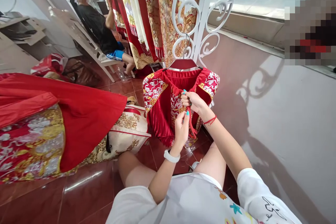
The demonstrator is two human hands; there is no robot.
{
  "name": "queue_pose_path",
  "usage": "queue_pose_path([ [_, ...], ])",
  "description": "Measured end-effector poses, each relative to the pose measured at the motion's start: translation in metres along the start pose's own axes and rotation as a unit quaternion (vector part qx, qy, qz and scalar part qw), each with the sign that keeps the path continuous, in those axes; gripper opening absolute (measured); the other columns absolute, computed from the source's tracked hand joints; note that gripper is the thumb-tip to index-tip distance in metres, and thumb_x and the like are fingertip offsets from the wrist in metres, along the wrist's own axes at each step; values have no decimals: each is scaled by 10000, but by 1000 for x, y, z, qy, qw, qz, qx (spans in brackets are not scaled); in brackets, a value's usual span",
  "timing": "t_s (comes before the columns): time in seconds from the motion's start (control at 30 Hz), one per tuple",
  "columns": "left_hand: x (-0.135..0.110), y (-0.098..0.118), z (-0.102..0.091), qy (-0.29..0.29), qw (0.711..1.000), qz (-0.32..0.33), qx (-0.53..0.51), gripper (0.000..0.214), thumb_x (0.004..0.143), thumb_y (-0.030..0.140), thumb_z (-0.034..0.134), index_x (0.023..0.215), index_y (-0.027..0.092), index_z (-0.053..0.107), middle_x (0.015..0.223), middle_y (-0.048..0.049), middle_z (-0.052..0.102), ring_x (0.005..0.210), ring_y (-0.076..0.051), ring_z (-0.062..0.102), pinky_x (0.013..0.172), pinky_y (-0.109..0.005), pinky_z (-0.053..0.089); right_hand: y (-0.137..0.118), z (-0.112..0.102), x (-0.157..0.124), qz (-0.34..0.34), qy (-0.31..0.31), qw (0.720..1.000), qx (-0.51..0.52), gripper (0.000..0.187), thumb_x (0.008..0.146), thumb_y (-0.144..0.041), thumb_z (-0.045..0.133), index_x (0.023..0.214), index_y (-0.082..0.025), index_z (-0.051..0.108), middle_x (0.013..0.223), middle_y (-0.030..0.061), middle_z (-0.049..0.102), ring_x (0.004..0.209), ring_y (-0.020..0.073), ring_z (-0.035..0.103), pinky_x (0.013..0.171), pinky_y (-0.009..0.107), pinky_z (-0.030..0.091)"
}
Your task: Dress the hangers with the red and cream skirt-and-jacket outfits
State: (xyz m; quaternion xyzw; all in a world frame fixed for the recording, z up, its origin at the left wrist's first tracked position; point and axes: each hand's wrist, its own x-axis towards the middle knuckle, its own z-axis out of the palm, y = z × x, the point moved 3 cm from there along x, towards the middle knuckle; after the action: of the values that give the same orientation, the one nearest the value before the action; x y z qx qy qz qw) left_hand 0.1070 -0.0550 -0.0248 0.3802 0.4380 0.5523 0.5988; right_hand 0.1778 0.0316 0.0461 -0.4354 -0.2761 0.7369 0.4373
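Note:
A red garment (158, 92) with silver and gold embroidered panels and a gathered neckline hangs on a hanger (184, 63). A red cord (192, 127) dangles at its front below the neck. My right hand (195, 102) is closed round the cord just under the neckline, its fingers curled. Slightly lower and to the left, my left hand (181, 128) pinches the cord between thumb and fingers; its fingertips are partly hidden. The hanger's hook catches on the white scrolled metal rack (203, 17). Both hands stay close together in front of the garment.
At left lie a red embroidered garment (89, 119) and a cream one with gold decoration (128, 122). More embroidered garments (175, 3) hang behind. A person (98, 24) sits on a white chair (68, 28) at back left. The wall (275, 112) closes off the right.

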Motion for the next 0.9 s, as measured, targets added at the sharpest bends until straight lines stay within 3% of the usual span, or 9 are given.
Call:
queue_pose_path([
  [0.07,9,17,1,-29,999,36,-6,342,830,498,733,826,192,580,838,0,557,788,-116,530,732,-222,448,2,1,1,-18,22,1000,7,351,1012,-75,290,704,-237,244,527,-107,189,416,53,99,358,146,140],
  [0.13,17,25,2,-64,997,2,-33,338,841,501,718,888,207,557,812,16,549,714,-97,519,664,-213,427,5,2,3,-30,39,999,8,345,1006,-88,313,706,-241,233,520,-109,184,414,56,96,355,152,145],
  [0.27,13,16,3,-102,990,-68,-72,474,807,636,699,875,234,458,594,103,329,443,-50,244,444,-188,201,10,-1,7,-25,22,999,-6,354,1010,-121,358,704,-243,228,524,-107,186,417,59,108,356,161,148],
  [0.4,2,23,4,-108,992,-27,-64,558,758,731,684,789,230,439,547,114,231,419,-51,156,404,-203,141,-3,-5,13,7,-17,1000,-18,338,1001,-71,379,716,-229,288,553,-87,265,437,56,204,398,154,249],
  [0.6,-9,54,3,-122,991,10,-47,536,783,736,654,803,242,447,550,107,216,416,-64,163,395,-215,141,-42,3,29,-13,-31,999,-37,327,940,-44,514,748,-223,318,594,-68,359,475,53,302,457,156,351],
  [0.77,6,27,-19,-144,989,-39,-13,554,742,733,685,804,234,454,538,123,245,411,-52,156,399,-198,137,-29,2,35,-30,-13,995,-91,337,977,-75,413,706,-231,287,532,-89,270,424,58,192,389,165,222],
  [0.9,39,21,-23,-160,985,-56,40,394,799,531,728,768,193,527,610,56,465,523,-70,428,508,-193,356,-17,-2,42,-50,-4,993,-106,358,990,-97,419,678,-224,299,513,-89,286,412,48,184,386,162,197],
])
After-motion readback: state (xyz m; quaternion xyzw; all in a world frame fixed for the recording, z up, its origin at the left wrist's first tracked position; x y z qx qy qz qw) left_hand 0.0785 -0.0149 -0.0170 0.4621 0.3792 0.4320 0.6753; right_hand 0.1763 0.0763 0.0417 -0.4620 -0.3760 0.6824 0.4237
